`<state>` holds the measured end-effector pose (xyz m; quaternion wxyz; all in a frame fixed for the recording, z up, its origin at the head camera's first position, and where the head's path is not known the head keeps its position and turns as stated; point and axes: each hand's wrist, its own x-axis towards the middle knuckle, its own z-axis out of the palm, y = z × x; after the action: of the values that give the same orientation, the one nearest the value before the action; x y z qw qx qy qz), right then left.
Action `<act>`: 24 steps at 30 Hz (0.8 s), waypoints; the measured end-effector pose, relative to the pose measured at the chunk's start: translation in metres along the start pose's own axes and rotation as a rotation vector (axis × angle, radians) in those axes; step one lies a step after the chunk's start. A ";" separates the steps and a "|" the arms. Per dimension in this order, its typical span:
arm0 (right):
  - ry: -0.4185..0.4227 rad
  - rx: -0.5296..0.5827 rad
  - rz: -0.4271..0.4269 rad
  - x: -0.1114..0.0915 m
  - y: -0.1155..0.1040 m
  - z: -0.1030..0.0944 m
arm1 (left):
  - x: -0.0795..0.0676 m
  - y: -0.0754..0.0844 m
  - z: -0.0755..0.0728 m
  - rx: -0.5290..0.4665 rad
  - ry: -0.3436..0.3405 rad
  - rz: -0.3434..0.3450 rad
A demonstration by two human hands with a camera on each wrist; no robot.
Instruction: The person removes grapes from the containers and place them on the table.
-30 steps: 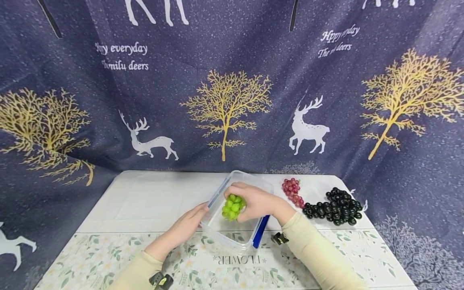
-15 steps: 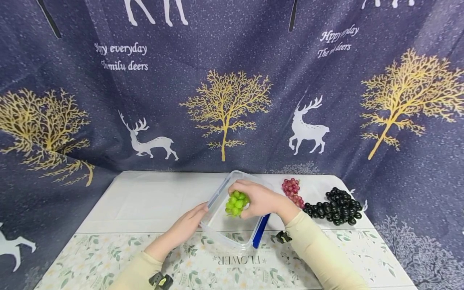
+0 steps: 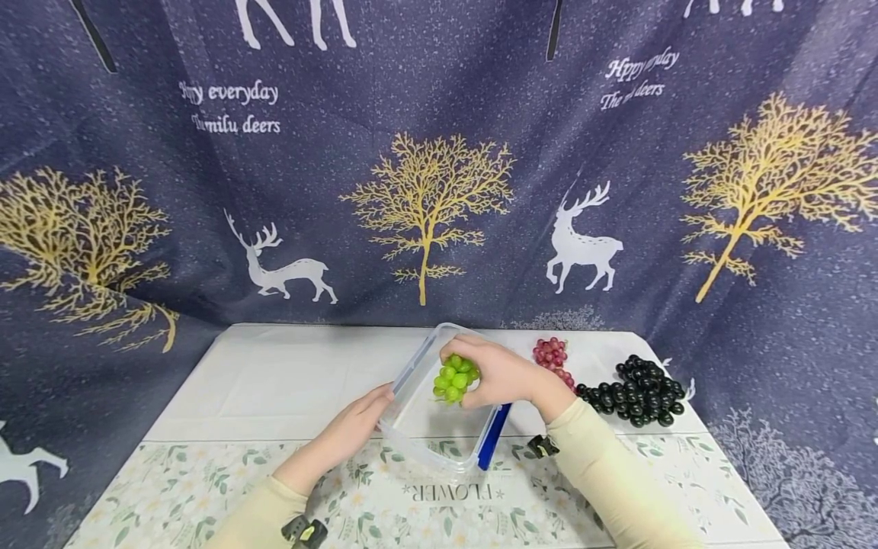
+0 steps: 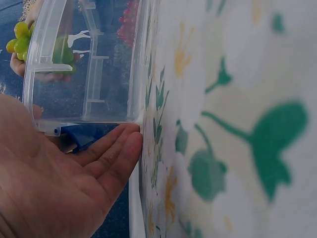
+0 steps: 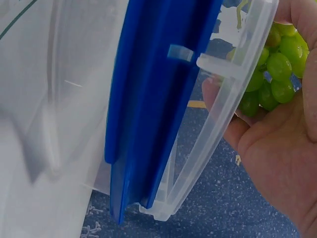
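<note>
A bunch of green grapes (image 3: 454, 379) hangs over the clear plastic container (image 3: 418, 450), gripped by my right hand (image 3: 504, 374). In the right wrist view the fingers and thumb curl round the green grapes (image 5: 280, 69), seen partly through the container's wall. My left hand (image 3: 357, 418) rests at the container's left side, a fingertip right at its rim. In the left wrist view this hand (image 4: 59, 178) lies palm toward the camera, its fingers (image 4: 116, 158) nearly straight beside the container's lower corner. A blue locking flap (image 3: 492, 438) hangs along the container's right side.
Red grapes (image 3: 550, 352) lie right of the container, partly behind the right wrist. Farther right is a large bunch of black grapes (image 3: 638, 393). The white table has a floral mat (image 3: 240, 473) at the front, and a dark blue printed curtain (image 3: 480, 99) hangs behind.
My right hand has moved to the right and slightly back, carrying the green grapes with it. The left hand and the container have stayed in place.
</note>
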<state>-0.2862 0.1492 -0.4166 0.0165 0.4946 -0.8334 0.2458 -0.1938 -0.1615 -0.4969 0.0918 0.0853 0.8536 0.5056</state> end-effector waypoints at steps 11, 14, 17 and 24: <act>0.018 -0.013 -0.010 -0.007 0.001 -0.008 | 0.001 0.000 0.001 0.014 0.005 0.005; 0.021 -0.024 -0.005 -0.009 0.002 -0.010 | 0.000 0.001 0.001 0.012 0.005 0.007; 0.022 -0.031 0.010 -0.011 0.004 -0.012 | 0.000 0.001 0.001 0.009 0.004 0.009; 0.032 -0.005 0.036 -0.018 0.004 -0.018 | 0.000 0.000 0.000 0.006 0.000 0.013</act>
<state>-0.2843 0.1734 -0.4075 0.0265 0.4757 -0.8424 0.2519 -0.1942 -0.1614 -0.4972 0.0882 0.0913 0.8545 0.5036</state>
